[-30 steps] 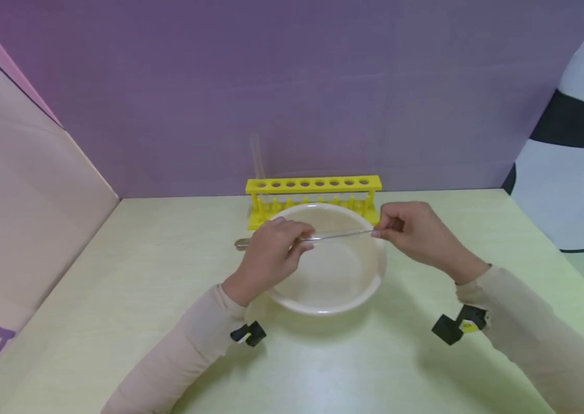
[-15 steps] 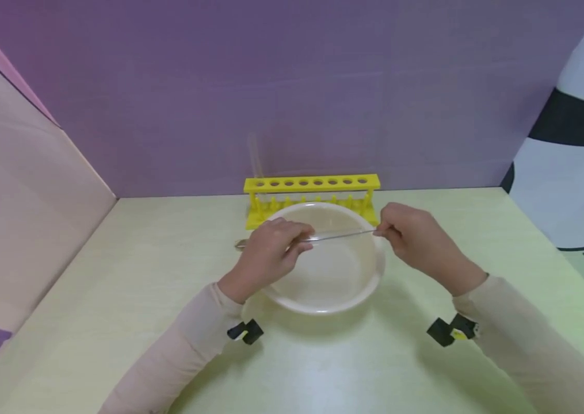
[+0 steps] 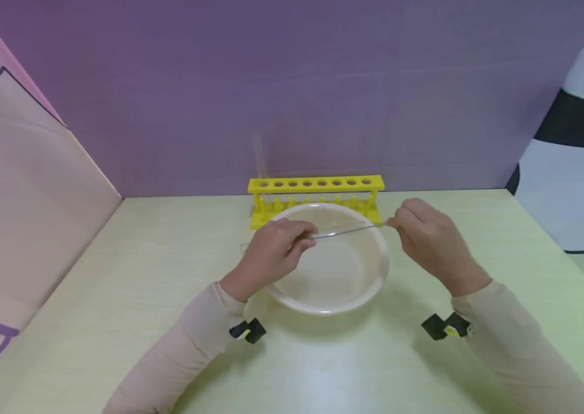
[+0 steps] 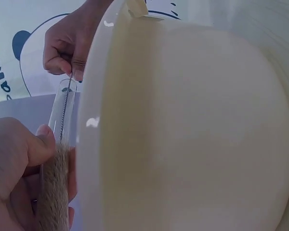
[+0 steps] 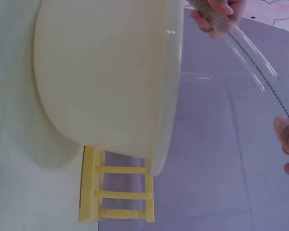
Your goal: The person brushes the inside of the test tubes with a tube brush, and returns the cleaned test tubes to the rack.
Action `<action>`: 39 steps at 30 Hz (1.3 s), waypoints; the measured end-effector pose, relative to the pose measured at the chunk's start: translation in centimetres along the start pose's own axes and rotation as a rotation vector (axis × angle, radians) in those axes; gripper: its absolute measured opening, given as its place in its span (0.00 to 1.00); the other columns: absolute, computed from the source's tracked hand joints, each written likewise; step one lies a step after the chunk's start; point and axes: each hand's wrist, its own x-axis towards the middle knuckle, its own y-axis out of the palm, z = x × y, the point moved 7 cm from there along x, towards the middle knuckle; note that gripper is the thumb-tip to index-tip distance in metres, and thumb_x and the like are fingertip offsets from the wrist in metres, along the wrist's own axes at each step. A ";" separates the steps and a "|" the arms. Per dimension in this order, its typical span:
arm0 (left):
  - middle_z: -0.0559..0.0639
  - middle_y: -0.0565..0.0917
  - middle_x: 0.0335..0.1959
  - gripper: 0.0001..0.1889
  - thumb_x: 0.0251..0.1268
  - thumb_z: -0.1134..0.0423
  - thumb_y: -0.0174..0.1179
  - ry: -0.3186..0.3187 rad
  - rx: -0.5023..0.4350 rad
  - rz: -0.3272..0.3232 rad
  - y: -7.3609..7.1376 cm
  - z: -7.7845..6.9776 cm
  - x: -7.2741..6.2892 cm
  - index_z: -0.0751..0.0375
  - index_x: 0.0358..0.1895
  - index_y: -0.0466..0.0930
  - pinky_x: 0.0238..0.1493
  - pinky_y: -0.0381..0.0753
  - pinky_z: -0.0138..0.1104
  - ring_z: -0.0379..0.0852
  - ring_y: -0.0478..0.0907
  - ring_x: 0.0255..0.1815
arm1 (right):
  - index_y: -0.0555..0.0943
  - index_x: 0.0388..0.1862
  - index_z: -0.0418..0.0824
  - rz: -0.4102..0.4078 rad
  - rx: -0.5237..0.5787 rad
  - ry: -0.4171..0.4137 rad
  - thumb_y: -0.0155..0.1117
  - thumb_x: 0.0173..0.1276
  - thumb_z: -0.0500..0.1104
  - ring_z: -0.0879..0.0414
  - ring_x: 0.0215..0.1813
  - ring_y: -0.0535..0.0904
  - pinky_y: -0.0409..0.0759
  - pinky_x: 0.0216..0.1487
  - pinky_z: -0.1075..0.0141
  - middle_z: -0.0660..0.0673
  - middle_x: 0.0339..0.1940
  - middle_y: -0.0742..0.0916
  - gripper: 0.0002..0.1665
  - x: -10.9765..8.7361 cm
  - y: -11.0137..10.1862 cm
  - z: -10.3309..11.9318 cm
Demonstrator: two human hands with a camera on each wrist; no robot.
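Observation:
My left hand (image 3: 273, 250) grips a clear glass test tube (image 4: 56, 113) that lies nearly level above a white basin (image 3: 325, 310). Inside the tube is a test tube brush; its pale brown bristles (image 4: 55, 185) sit in the part held by the left hand. The brush's twisted wire stem (image 5: 265, 77) runs out of the tube's open mouth. My right hand (image 3: 434, 241) pinches the end of that stem between thumb and fingers, to the right of the basin's rim. The left fingers hide part of the tube and bristles.
Behind the basin stands a yellow test tube rack (image 3: 317, 184), partly covered by the basin's rim. Another clear tube (image 3: 259, 155) stands upright at its left end. A purple backdrop (image 3: 292, 92) rises along the back edge of the pale table (image 3: 167, 259).
My right hand has moved right and slightly up, drawing the brush partway along the tube. The brown bristles at the tube's left end no longer show there. The left hand stays about where it was.

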 end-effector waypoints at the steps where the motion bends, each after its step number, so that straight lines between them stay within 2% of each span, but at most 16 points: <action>1: 0.46 0.83 0.29 0.08 0.63 0.65 0.61 0.003 -0.006 0.002 0.0 0.0 0.0 0.63 0.43 0.82 0.30 0.70 0.31 0.38 0.67 0.23 | 0.69 0.21 0.33 -0.018 -0.014 -0.014 0.56 0.67 0.32 0.53 0.23 0.67 0.74 0.23 0.63 0.43 0.21 0.71 0.13 -0.1 -0.2 0.0; 4: 0.46 0.83 0.29 0.08 0.64 0.65 0.60 -0.005 -0.035 0.017 0.0 -0.1 0.0 0.63 0.43 0.82 0.29 0.70 0.30 0.37 0.68 0.23 | 0.68 0.21 0.34 -0.067 -0.038 -0.054 0.45 0.75 0.40 0.53 0.22 0.66 0.72 0.21 0.64 0.43 0.21 0.70 0.20 -0.3 -0.6 -0.1; 5: 0.46 0.83 0.29 0.08 0.65 0.64 0.59 -0.015 -0.047 0.028 0.0 0.0 0.0 0.63 0.43 0.82 0.28 0.70 0.30 0.37 0.68 0.23 | 0.68 0.21 0.34 -0.093 -0.036 -0.068 0.45 0.76 0.41 0.53 0.22 0.66 0.71 0.21 0.63 0.43 0.20 0.70 0.21 -0.3 -0.7 -0.1; 13: 0.46 0.84 0.33 0.09 0.68 0.63 0.56 -0.101 -0.146 0.134 0.4 0.3 -0.1 0.61 0.45 0.82 0.30 0.73 0.28 0.36 0.71 0.25 | 0.69 0.19 0.32 -0.270 0.006 -0.152 0.50 0.73 0.36 0.50 0.18 0.68 0.67 0.17 0.61 0.42 0.18 0.73 0.19 -1.0 -1.4 0.3; 20: 0.45 0.84 0.32 0.09 0.69 0.64 0.54 -0.160 -0.231 0.213 0.6 0.9 -0.2 0.61 0.46 0.82 0.33 0.75 0.30 0.37 0.74 0.28 | 0.68 0.18 0.31 -0.342 -0.018 -0.200 0.51 0.72 0.34 0.48 0.18 0.67 0.67 0.16 0.60 0.40 0.17 0.74 0.19 -1.2 -1.9 0.6; 23: 0.45 0.84 0.32 0.09 0.69 0.63 0.54 -0.195 -0.266 0.242 0.3 1.2 -0.4 0.60 0.46 0.81 0.32 0.74 0.30 0.39 0.75 0.27 | 0.67 0.17 0.30 -0.365 -0.030 -0.219 0.52 0.71 0.33 0.47 0.18 0.67 0.67 0.16 0.59 0.39 0.17 0.76 0.19 -1.2 -2.2 0.7; 30: 0.47 0.82 0.29 0.09 0.71 0.63 0.52 -0.240 -0.346 0.302 0.0 1.6 -0.6 0.62 0.45 0.81 0.24 0.67 0.30 0.39 0.65 0.20 | 0.67 0.16 0.30 -0.364 -0.037 -0.248 0.52 0.70 0.32 0.47 0.18 0.66 0.66 0.15 0.60 0.38 0.17 0.76 0.20 -1.4 -2.4 0.7; 39: 0.44 0.80 0.28 0.08 0.72 0.64 0.51 -0.271 -0.362 0.354 0.2 2.3 -0.9 0.61 0.43 0.80 0.29 0.71 0.32 0.41 0.69 0.25 | 0.67 0.17 0.30 -0.344 -0.051 -0.269 0.50 0.71 0.32 0.48 0.17 0.65 0.65 0.15 0.61 0.38 0.17 0.76 0.20 -1.3 -2.9 0.7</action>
